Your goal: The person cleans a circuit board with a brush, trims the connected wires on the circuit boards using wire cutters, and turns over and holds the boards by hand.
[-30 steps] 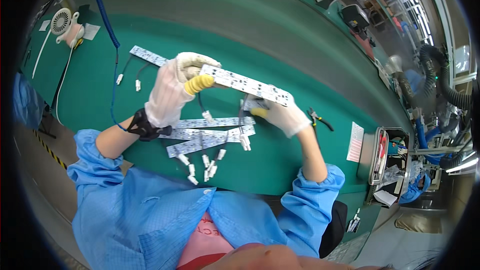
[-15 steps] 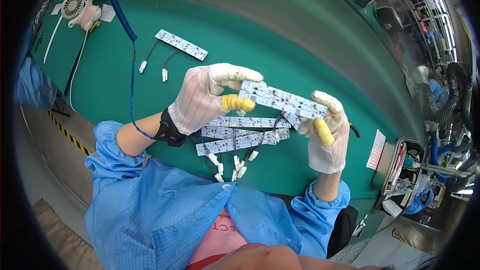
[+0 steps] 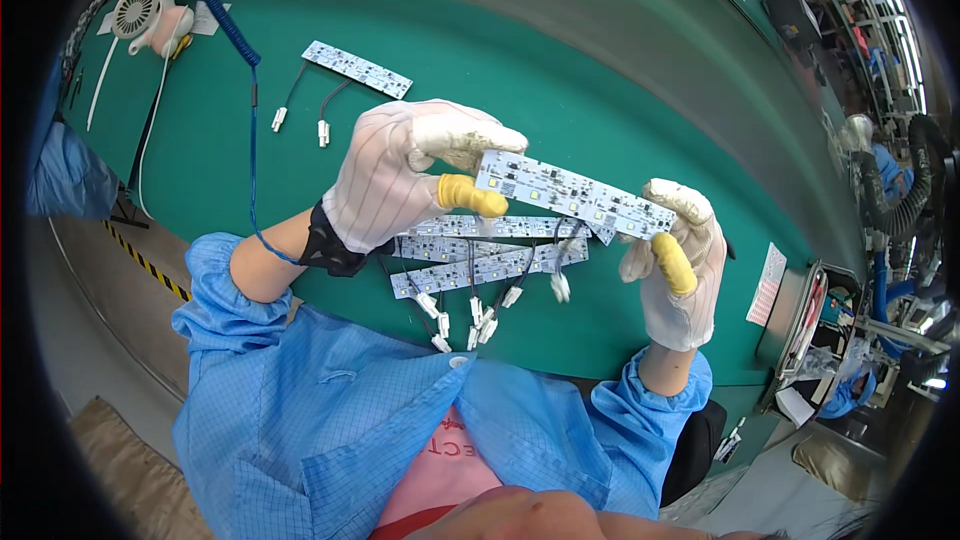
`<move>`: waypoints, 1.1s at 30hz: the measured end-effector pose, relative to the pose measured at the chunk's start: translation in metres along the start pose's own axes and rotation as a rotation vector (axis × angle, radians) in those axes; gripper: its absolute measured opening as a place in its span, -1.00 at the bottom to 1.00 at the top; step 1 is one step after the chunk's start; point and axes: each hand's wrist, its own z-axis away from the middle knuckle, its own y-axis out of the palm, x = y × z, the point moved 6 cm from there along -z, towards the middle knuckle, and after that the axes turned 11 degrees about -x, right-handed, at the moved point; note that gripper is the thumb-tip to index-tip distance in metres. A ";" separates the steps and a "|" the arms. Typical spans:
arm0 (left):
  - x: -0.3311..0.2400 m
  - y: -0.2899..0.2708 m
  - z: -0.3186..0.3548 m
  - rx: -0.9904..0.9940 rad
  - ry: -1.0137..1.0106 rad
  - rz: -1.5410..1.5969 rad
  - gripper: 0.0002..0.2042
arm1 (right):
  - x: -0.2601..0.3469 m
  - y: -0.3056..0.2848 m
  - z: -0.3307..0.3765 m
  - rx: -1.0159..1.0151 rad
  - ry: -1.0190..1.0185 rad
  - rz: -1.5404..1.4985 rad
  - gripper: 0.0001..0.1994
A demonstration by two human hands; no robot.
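Between my two gloved hands is a white LED circuit board (image 3: 570, 193), tilted down to the right, its component side showing. My left hand (image 3: 415, 165) pinches its left end, with a yellow cover on the thumb. At the opposite end my right hand (image 3: 685, 260) grips the board, also with a yellow-covered thumb. A dark wire with a white connector (image 3: 560, 287) hangs below it. Several similar LED boards (image 3: 440, 276) lie overlapped on the green mat underneath, their white connectors (image 3: 480, 325) toward me. My left hand partly hides that pile.
One more LED board (image 3: 357, 69) with two wired connectors lies farther back on the green mat (image 3: 480, 50). A small fan (image 3: 140, 10) stands at the far left. The wrist strap's blue coiled cord (image 3: 215, 5) crosses the left side. At right are a printed sheet (image 3: 767, 285) and a metal tray (image 3: 795, 325).
The held board has shifted slightly right with my right hand, and its hanging connector now shows below. My left hand keeps its hold; the whole view has shifted a little.
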 end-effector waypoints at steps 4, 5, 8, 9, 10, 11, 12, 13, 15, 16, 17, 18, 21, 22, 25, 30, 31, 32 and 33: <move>0.001 0.000 0.000 -0.031 0.009 0.050 -0.60 | -0.001 -0.001 -0.003 0.068 -0.020 0.031 -0.64; 0.001 -0.001 0.001 -0.055 0.002 0.101 -0.62 | 0.000 -0.001 -0.003 0.079 -0.032 0.033 -0.63; 0.002 0.000 -0.003 -0.038 -0.030 0.071 -0.65 | 0.002 0.002 -0.003 0.087 -0.024 -0.003 -0.63; -0.001 0.000 -0.006 -0.004 0.017 0.009 -0.66 | 0.002 0.002 -0.003 0.089 -0.008 -0.037 -0.62; -0.002 0.000 -0.006 0.013 0.017 -0.044 -0.66 | 0.001 0.001 -0.003 0.085 -0.007 -0.041 -0.62; -0.001 0.000 -0.006 0.017 0.013 -0.043 -0.66 | 0.001 0.002 -0.002 0.082 -0.003 -0.043 -0.62; -0.001 0.000 -0.006 0.000 0.003 -0.016 -0.65 | 0.001 0.002 -0.002 0.067 0.013 -0.050 -0.63; -0.001 0.000 -0.006 -0.016 -0.007 0.012 -0.64 | 0.001 0.002 -0.002 0.050 0.027 -0.056 -0.63; 0.005 -0.004 -0.003 -0.001 -0.010 0.006 -0.60 | 0.000 -0.002 -0.001 0.046 0.007 -0.011 -0.63; 0.003 -0.006 -0.004 0.014 0.074 -0.060 -0.58 | 0.000 -0.003 0.000 0.047 -0.013 0.032 -0.63; 0.000 -0.004 -0.006 0.028 0.160 -0.126 -0.56 | 0.003 -0.003 0.000 0.037 -0.017 0.037 -0.63; 0.005 -0.003 -0.002 -0.027 0.031 0.015 -0.56 | 0.003 0.000 0.000 0.031 0.014 0.017 -0.63; 0.003 -0.003 -0.004 0.003 0.015 -0.005 -0.56 | 0.005 0.003 -0.001 0.018 0.048 0.002 -0.63; 0.000 -0.003 -0.007 0.026 0.075 -0.080 -0.56 | 0.004 0.002 -0.002 0.035 0.025 0.005 -0.63; 0.001 -0.003 -0.007 0.046 0.098 -0.091 -0.57 | 0.003 0.003 -0.001 0.058 0.005 0.024 -0.60; 0.008 0.000 -0.003 0.003 0.030 0.103 -0.58 | 0.006 0.001 0.003 0.014 0.030 0.032 -0.58; 0.008 -0.001 -0.003 -0.013 0.028 0.067 -0.57 | 0.007 0.000 0.003 0.019 0.022 0.057 -0.57; 0.007 0.000 -0.004 0.006 0.033 0.101 -0.54 | 0.007 0.000 0.003 0.016 0.017 0.072 -0.56; 0.007 0.001 -0.004 0.016 0.037 0.114 -0.54 | 0.008 -0.002 0.003 0.009 0.012 0.090 -0.56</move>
